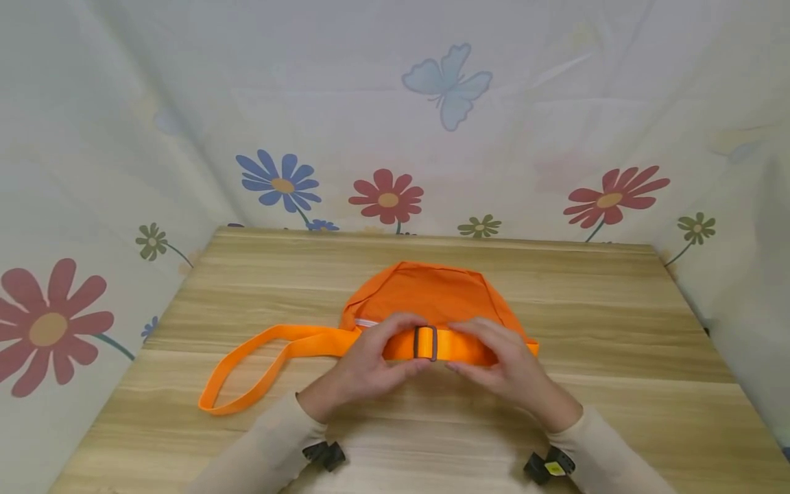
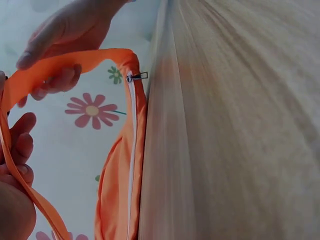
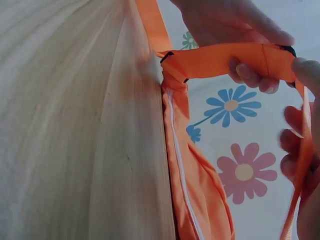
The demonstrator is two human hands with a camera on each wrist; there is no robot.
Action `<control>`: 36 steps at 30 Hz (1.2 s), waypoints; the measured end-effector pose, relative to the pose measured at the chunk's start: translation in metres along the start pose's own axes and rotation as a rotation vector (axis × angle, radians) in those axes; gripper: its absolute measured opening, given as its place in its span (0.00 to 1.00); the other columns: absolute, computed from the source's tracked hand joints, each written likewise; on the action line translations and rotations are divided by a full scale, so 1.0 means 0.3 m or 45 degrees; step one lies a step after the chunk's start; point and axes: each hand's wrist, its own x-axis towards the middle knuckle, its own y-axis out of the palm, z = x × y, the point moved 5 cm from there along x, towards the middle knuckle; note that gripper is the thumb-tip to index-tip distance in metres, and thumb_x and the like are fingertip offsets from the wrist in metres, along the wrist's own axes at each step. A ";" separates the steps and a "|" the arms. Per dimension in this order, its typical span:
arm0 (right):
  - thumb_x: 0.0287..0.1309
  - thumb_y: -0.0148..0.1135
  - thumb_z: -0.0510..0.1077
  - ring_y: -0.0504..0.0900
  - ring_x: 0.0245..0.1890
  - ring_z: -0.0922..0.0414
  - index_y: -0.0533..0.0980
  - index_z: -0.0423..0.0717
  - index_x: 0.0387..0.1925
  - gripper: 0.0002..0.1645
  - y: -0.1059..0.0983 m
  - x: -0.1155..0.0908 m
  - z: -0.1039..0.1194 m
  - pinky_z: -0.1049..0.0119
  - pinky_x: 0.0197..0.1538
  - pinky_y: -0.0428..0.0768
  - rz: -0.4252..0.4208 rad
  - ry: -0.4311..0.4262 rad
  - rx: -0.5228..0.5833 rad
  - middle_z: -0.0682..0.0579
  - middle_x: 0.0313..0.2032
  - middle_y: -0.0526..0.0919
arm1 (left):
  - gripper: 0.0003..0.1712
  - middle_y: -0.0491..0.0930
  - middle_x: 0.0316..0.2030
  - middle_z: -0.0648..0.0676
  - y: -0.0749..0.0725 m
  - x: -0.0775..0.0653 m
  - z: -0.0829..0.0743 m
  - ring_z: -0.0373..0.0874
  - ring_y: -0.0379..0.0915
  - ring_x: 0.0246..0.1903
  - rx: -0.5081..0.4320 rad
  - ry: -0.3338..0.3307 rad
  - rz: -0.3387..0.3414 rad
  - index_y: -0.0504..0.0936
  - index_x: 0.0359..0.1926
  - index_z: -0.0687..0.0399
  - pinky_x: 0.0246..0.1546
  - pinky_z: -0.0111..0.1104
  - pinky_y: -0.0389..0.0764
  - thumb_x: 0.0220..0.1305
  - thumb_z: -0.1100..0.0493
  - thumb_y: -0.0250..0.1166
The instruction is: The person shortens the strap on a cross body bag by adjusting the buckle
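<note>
An orange fabric bag lies on the table, its rounded side facing away from me. In front of it an orange webbing strap is held raised, carrying a dark slider buckle. My left hand grips the strap just left of the buckle, thumb below and fingers above. Just right of the buckle, my right hand pinches the same strap between thumb and fingers. A white zip with a metal pull runs along the bag's near edge.
A loop of orange strap trails over the wooden table to the left of the bag. Behind and beside the table hangs a pale curtain printed with flowers and a butterfly.
</note>
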 end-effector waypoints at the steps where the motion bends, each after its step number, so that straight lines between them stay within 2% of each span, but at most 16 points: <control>1: 0.71 0.70 0.56 0.86 0.46 0.56 0.83 0.41 0.60 0.27 0.001 0.001 0.001 0.78 0.55 0.81 -0.005 0.002 0.012 0.48 0.49 0.89 | 0.31 0.84 0.61 0.48 0.001 0.000 0.001 0.43 0.81 0.57 -0.006 -0.005 0.001 0.77 0.67 0.51 0.64 0.38 0.83 0.67 0.54 0.78; 8: 0.72 0.71 0.54 0.85 0.43 0.57 0.84 0.40 0.57 0.24 0.012 0.002 0.007 0.76 0.50 0.81 -0.044 -0.031 0.069 0.47 0.47 0.89 | 0.32 0.85 0.61 0.52 0.012 -0.001 0.011 0.44 0.81 0.57 -0.064 0.023 0.013 0.74 0.67 0.50 0.63 0.36 0.84 0.67 0.57 0.78; 21: 0.70 0.72 0.54 0.86 0.44 0.56 0.85 0.44 0.56 0.22 0.026 0.020 0.009 0.76 0.52 0.81 -0.034 0.037 0.073 0.49 0.46 0.89 | 0.30 0.85 0.60 0.51 0.014 0.004 0.003 0.44 0.81 0.58 -0.039 0.061 -0.005 0.75 0.66 0.50 0.68 0.37 0.80 0.67 0.57 0.77; 26: 0.64 0.79 0.47 0.86 0.45 0.57 0.83 0.43 0.59 0.26 0.023 0.020 0.007 0.74 0.52 0.83 0.025 0.057 0.005 0.50 0.49 0.89 | 0.28 0.84 0.59 0.50 0.009 0.003 0.008 0.44 0.80 0.57 -0.039 0.026 -0.021 0.76 0.65 0.49 0.65 0.36 0.82 0.67 0.57 0.76; 31: 0.61 0.82 0.47 0.86 0.47 0.56 0.83 0.44 0.59 0.28 -0.008 0.011 -0.004 0.76 0.55 0.82 0.025 0.072 -0.088 0.50 0.50 0.89 | 0.27 0.85 0.56 0.52 -0.007 -0.006 0.019 0.45 0.79 0.56 -0.084 -0.034 -0.054 0.76 0.63 0.49 0.64 0.37 0.80 0.68 0.59 0.75; 36: 0.65 0.78 0.51 0.84 0.42 0.57 0.84 0.45 0.57 0.24 -0.023 0.010 -0.008 0.75 0.48 0.81 0.001 0.020 -0.068 0.50 0.46 0.89 | 0.28 0.86 0.54 0.55 -0.004 0.000 0.022 0.46 0.80 0.54 -0.138 0.015 -0.026 0.72 0.64 0.52 0.65 0.35 0.79 0.69 0.62 0.73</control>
